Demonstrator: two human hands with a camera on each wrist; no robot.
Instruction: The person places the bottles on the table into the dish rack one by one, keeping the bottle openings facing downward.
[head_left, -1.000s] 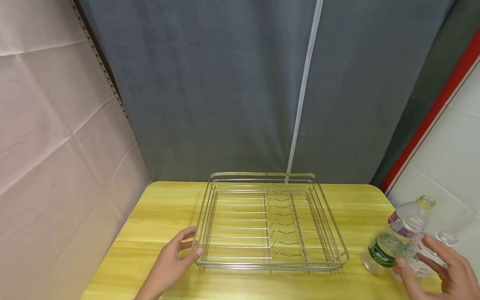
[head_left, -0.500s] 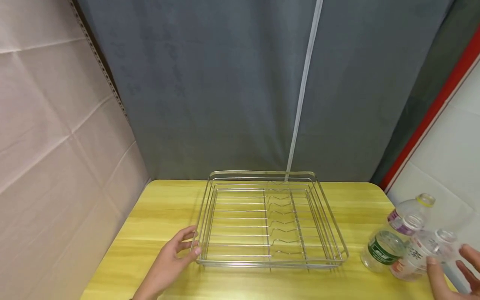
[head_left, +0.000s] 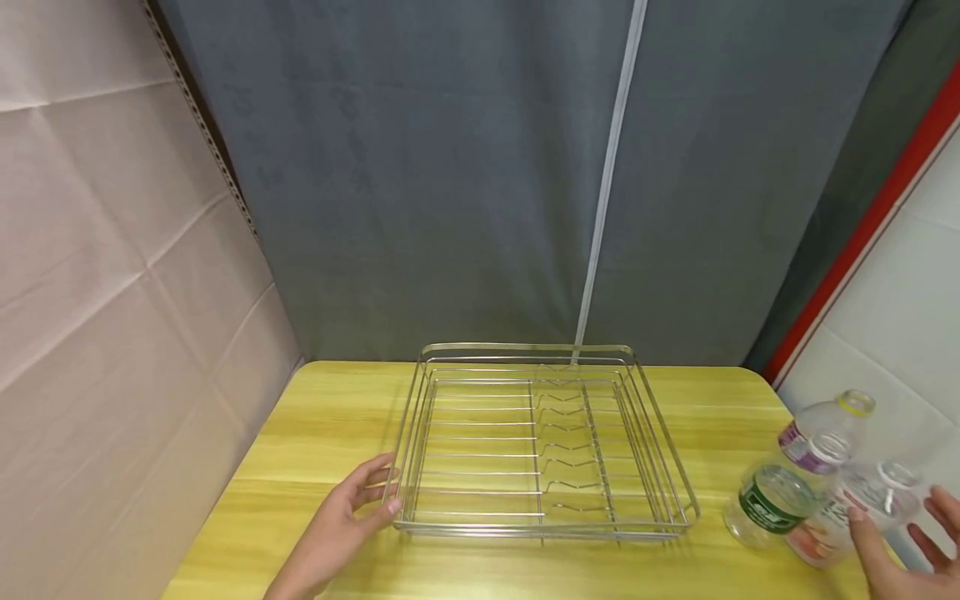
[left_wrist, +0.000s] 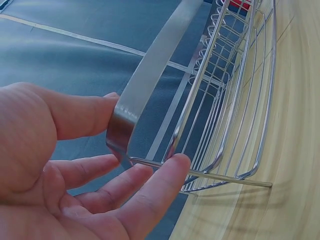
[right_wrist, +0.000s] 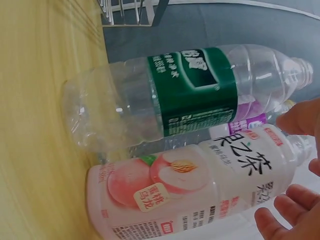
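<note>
My left hand (head_left: 341, 517) grips the front left corner of a metal wire dish rack (head_left: 536, 517), thumb and fingers on either side. In the left wrist view the thumb rests on the rack's flat metal band (left_wrist: 145, 75), with the fingers at the wires below. My right hand (head_left: 911, 542) is beside a clear bottle with a pink peach tea label (right_wrist: 175, 190), thumb and fingers spread around its upper part. Whether they touch it I cannot tell. A clear bottle with a green label (right_wrist: 192, 90) stands upright next to it. Behind is a purple-labelled bottle (head_left: 813, 446) with a yellow neck ring.
Everything stands on a yellow wood-grain table (head_left: 337, 417). A dark grey curtain (head_left: 450, 183) hangs at the back edge. Light cloth (head_left: 135, 292) covers the left side, and a white wall (head_left: 900, 333) with a red strip rises close behind the bottles.
My right hand has moved from in front of the bottles to the right side of the peach tea bottle. That bottle seems slightly turned. Left hand and rack stay put.
</note>
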